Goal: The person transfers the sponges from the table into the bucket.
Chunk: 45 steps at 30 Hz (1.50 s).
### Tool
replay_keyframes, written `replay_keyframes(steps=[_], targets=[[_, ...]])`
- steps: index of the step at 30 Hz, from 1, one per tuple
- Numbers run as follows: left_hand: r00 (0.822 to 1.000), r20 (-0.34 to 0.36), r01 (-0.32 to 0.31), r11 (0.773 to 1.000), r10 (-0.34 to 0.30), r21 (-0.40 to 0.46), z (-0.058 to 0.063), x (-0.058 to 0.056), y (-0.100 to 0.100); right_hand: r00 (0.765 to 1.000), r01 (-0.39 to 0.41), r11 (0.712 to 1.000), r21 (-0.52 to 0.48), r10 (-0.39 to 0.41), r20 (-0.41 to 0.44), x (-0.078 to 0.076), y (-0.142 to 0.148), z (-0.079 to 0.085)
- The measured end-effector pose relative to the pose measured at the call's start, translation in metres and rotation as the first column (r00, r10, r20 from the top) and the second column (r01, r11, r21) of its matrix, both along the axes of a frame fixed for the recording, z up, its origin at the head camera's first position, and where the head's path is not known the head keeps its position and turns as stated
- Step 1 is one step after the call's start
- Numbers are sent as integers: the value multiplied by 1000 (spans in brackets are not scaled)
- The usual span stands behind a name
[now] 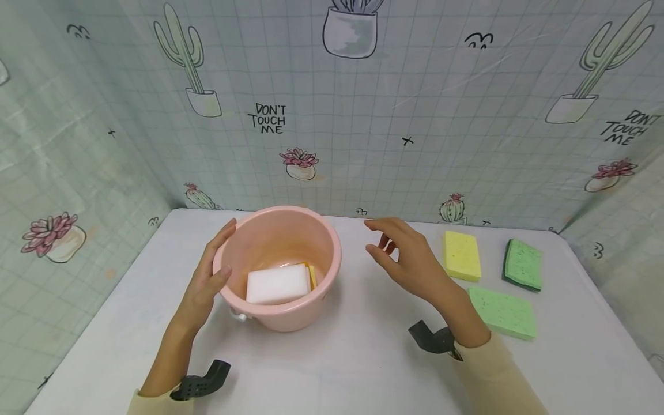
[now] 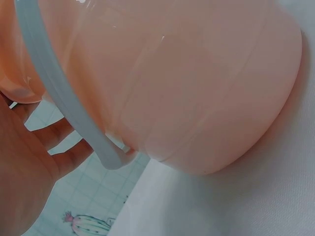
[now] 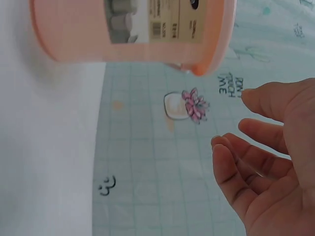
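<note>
A pink bucket [image 1: 290,317] stands on the white table, its light grey handle [image 2: 64,93] hanging down the side. My left hand [image 1: 199,294] holds its left rim, the thumb over the edge and the fingers along the outside. Inside lies a white sponge block [image 1: 277,284], with a yellow sponge [image 1: 312,276] partly hidden behind it. To the right of the bucket, my right hand [image 1: 410,259] hovers with loosely bent fingers and nothing in them. In the right wrist view, that hand's fingers [image 3: 229,172] are apart from the bucket, whose side carries a printed label [image 3: 157,22].
Right of my right hand lie a yellow sponge [image 1: 461,256], a green sponge with a dark scouring side [image 1: 524,265] and a light green sponge [image 1: 503,312]. A cactus-print curtain [image 1: 342,115] hangs behind and beside the white table [image 1: 321,374].
</note>
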<state>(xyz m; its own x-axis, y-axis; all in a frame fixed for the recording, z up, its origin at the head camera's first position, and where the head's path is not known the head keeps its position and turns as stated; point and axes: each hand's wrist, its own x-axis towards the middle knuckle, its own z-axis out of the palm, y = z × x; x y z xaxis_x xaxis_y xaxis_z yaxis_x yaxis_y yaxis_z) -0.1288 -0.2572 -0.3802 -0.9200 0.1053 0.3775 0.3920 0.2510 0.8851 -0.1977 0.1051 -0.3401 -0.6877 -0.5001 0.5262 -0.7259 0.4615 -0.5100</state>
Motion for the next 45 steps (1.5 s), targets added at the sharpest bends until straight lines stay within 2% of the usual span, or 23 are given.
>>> replay_keyframes(steps=[12, 19, 30, 32, 36, 39, 45], targets=[[1000, 13, -24, 1000, 24, -12, 1, 0, 2, 991, 131, 991, 25, -131, 5, 4, 49, -30], [1000, 1, -23, 1000, 23, 13, 1, 0, 2, 979, 201, 977, 65, -203, 23, 8, 83, -47], [1000, -15, -7, 999, 8, 43, -4, -2, 0, 955, 285, 952, 113, -292, 59, 25, 125, -70], [1000, -11, -10, 999, 10, 43, -4, -1, 0, 944, 305, 943, 131, -317, 86, 29, 132, -73], [1000, 0, -15, 999, 15, 35, -3, 0, 1, 908, 369, 912, 179, -395, 138, 37, 147, -78], [1000, 9, -17, 1000, 17, 14, -2, 0, 1, 885, 408, 891, 200, -440, 152, 42, 160, -83], [1000, 13, -4, 1000, 4, -7, -2, -1, -1, 856, 457, 862, 217, -493, 154, 51, 184, -90]])
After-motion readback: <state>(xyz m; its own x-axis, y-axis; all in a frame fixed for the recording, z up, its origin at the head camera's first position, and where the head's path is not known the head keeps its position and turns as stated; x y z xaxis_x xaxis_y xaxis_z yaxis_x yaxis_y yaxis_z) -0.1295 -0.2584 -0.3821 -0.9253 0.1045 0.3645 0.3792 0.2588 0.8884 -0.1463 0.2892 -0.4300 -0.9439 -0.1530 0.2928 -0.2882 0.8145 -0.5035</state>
